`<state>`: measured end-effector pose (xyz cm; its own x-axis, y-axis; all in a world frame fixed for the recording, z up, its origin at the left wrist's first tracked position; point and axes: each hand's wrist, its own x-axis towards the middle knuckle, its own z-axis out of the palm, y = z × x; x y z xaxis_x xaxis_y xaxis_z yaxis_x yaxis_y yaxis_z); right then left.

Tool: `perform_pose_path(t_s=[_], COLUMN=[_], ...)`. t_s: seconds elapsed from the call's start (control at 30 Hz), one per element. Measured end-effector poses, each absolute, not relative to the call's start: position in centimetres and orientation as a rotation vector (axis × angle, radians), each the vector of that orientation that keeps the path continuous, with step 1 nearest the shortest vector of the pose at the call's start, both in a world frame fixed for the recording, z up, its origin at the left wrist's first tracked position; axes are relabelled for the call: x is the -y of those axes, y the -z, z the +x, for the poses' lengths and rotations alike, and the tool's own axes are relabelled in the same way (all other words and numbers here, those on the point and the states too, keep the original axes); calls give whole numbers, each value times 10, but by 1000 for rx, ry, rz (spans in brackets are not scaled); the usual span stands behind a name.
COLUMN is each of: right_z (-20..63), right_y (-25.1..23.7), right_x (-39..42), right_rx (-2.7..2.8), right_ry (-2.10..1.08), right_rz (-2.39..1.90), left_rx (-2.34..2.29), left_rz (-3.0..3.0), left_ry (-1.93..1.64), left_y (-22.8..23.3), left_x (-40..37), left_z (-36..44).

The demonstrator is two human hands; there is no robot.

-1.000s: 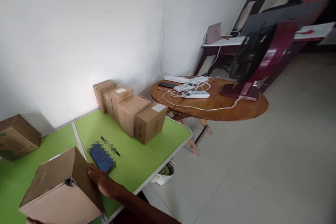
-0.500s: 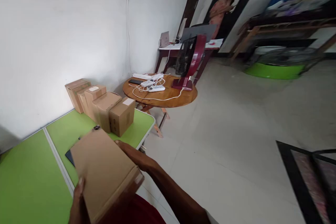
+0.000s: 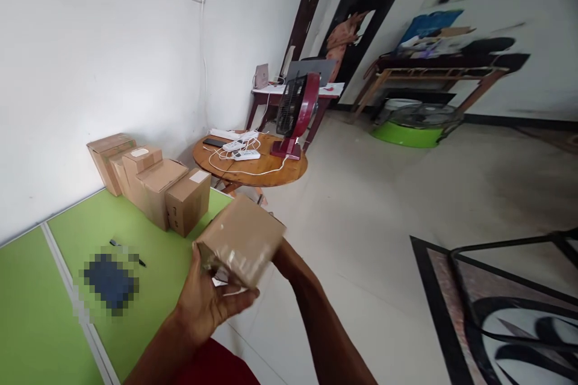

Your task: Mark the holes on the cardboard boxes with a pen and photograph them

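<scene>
Beyond table edge, box (image 3: 241,237) now carried.

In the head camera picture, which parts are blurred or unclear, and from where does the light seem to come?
Head view: the cardboard box held between the left hand and the right hand is smeared by motion; a pixelated patch hides something on the green table; the far shelf looks soft and stretched near the edge; daylight is soft and even, with a faint glow on the white wall.
</scene>
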<state>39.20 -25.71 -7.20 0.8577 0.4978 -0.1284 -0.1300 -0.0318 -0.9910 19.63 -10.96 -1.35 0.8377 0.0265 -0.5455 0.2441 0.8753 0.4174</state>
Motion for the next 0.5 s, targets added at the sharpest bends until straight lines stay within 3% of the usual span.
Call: perform_pose_path(t_s=[0.13,0.5], right_z=[408,400], right_y=[72,86], right_x=[227,192], right_rx=[224,250], right_ry=[-597,-407], right_rz=[-1416,-1471], left_rx=[-670,-728], left_rz=[529,532], left_ry=[1,-63], left_y=[28,63], left_x=[89,75], left_z=[231,247])
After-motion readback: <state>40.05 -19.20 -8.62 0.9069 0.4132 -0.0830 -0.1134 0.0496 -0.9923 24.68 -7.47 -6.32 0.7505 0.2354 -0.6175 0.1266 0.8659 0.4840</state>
